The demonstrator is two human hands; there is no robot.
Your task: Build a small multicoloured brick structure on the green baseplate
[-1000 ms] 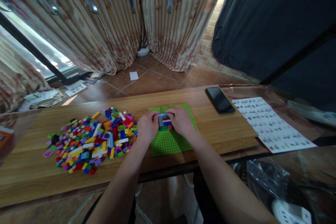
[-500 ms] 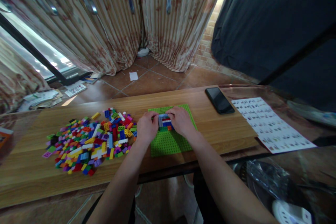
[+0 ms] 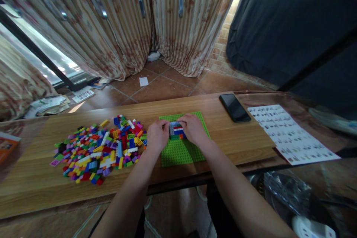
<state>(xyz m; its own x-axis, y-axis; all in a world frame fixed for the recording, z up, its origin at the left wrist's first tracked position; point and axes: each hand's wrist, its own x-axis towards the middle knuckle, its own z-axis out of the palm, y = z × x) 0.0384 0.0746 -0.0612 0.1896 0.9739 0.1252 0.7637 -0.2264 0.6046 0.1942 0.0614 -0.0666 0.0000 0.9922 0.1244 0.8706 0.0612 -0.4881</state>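
A green studded baseplate (image 3: 181, 154) lies on the wooden table, with a small build of toy bricks (image 3: 176, 131) in blue, red, white, green and orange on its upper half. Along the far edge of the build runs a light blue brick (image 3: 174, 123). My left hand (image 3: 158, 134) pinches the left end of this brick, thumb and fingertips together. From the other side, my right hand (image 3: 192, 128) pinches its right end, palm down over the baseplate. My fingers cover both ends of the brick and part of the build.
A wide heap of loose bricks (image 3: 95, 148) in many colours spreads left of the baseplate on the wooden table (image 3: 234, 147). A black phone (image 3: 235, 108) lies at the back right. Beside it, a printed sheet (image 3: 290, 134) overhangs the table's right end.
The whole view has shifted slightly right and down. Both hands keep their pinch on the light blue brick, with hardly any movement against the baseplate.
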